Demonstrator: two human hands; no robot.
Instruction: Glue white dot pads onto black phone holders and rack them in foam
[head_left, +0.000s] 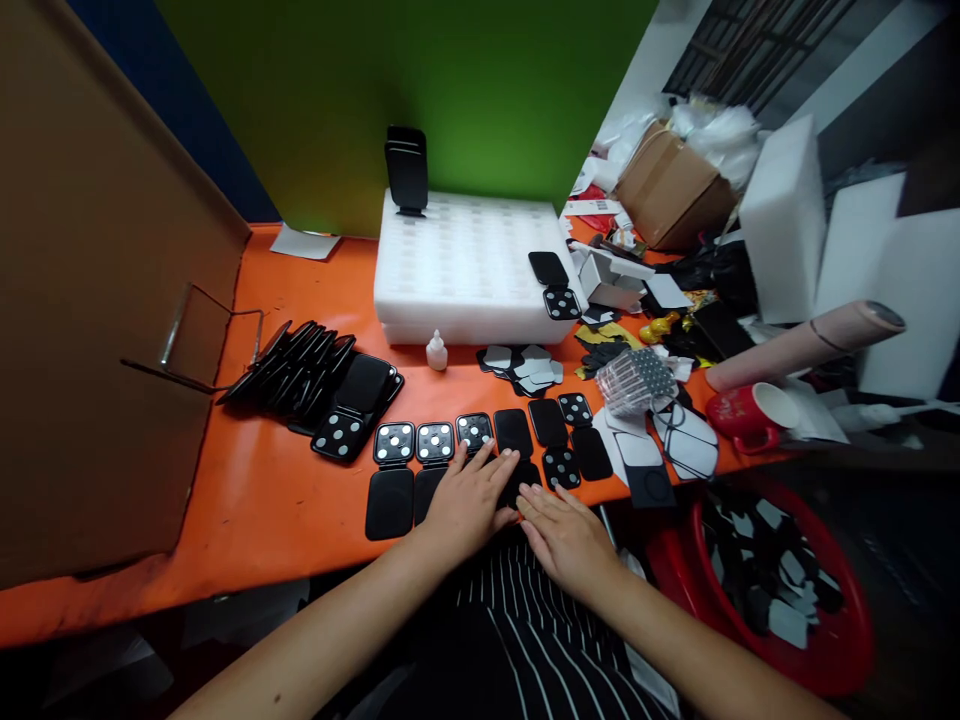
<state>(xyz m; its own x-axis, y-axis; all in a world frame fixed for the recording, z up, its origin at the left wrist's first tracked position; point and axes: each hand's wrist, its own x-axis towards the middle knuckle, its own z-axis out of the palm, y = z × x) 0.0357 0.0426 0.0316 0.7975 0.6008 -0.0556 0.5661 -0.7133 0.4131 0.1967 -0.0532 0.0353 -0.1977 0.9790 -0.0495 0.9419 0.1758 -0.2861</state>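
Cloth with white stripes (517, 640) covers the person at the near edge of the orange table (262, 510). Above it, the left hand (466, 497) lies palm down, fingers stretched and a little spread, over the middle of a row of black hinged plates (390, 503). The right hand (568, 537) is also palm down, its fingers straight and close together, the tips over the near half of the fourth plate; whether they press on it, I cannot tell. Six plates stand side by side: the three on the left have their dotted halves on the far side, the fifth has its dots on the near side, and the sixth has them on the far side. Below the table's right end, a red tub (857, 630) holds black and white scraps (787, 605).

Beyond the row are a small white bottle (436, 353) and loose stickers (536, 368), with a leaning pile of more plates (292, 375) to the left and a red mug (735, 415) to the right. Farther back, a white foam block (465, 265) carries an upright black plate (407, 172), before a green panel (450, 90).
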